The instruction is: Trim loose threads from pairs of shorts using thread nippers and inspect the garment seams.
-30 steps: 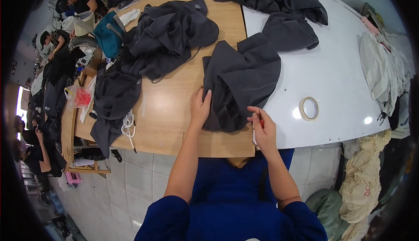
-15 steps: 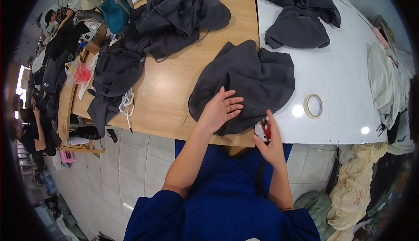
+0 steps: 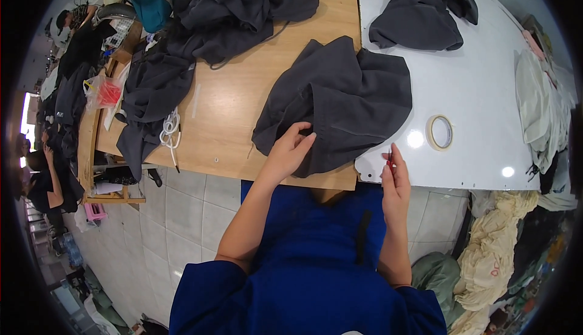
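A dark grey garment [image 3: 358, 98] lies bunched in front of me, across the seam between the wooden table and the white one. At its near left edge is my left hand [image 3: 290, 153], fingers bent and closed on a fold of the cloth. Part of those fingertips is hidden by the fabric. My right hand [image 3: 395, 183] is just right of the garment, over the white table's near edge. Small red thread snips [image 3: 389, 161] are held in its fingers, tips pointing away from me.
A roll of tape [image 3: 439, 132] lies on the white table [image 3: 480, 98]. More dark grey garments [image 3: 243, 7] are heaped on the wooden table [image 3: 231, 110], beside a white cord [image 3: 170, 130]. Another grey piece [image 3: 416, 22] lies far right. People sit at the far left.
My left hand was open, palm up, over the garment; now it has closed on the near left edge. My right hand moved right with the snips, which have turned to point away.
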`<move>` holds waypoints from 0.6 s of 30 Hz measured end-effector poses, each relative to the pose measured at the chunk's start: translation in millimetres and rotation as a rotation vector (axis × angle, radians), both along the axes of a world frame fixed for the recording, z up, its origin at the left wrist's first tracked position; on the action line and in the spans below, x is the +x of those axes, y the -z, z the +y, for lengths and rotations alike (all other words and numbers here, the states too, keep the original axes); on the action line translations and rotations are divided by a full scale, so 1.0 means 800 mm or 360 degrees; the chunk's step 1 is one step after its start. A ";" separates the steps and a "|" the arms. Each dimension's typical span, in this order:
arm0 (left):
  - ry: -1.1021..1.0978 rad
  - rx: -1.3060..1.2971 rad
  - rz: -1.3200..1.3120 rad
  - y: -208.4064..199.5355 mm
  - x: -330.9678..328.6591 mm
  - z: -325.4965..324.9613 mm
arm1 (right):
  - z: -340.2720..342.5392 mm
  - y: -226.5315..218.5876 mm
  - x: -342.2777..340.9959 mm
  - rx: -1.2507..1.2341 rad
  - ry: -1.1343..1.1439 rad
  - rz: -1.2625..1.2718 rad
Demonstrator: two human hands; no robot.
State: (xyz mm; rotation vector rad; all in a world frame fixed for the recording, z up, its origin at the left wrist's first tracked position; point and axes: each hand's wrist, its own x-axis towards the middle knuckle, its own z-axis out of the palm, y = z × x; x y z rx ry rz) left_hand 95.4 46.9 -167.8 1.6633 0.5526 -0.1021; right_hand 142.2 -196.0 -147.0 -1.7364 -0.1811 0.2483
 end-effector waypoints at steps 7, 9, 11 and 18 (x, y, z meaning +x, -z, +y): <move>-0.0030 -0.0276 -0.0099 0.006 0.002 -0.014 | 0.026 -0.016 -0.002 0.0296 -0.0181 0.0238; -0.0097 -0.0584 -0.0109 -0.006 0.002 -0.015 | 0.027 -0.017 -0.001 0.0343 -0.0210 0.0279; -0.0165 -0.0892 -0.0117 -0.015 0.002 -0.017 | 0.029 -0.015 -0.004 0.0330 -0.0206 0.0192; -0.0471 -0.1467 -0.0223 -0.044 0.002 -0.020 | 0.034 -0.027 -0.012 -0.0059 -0.0365 -0.0318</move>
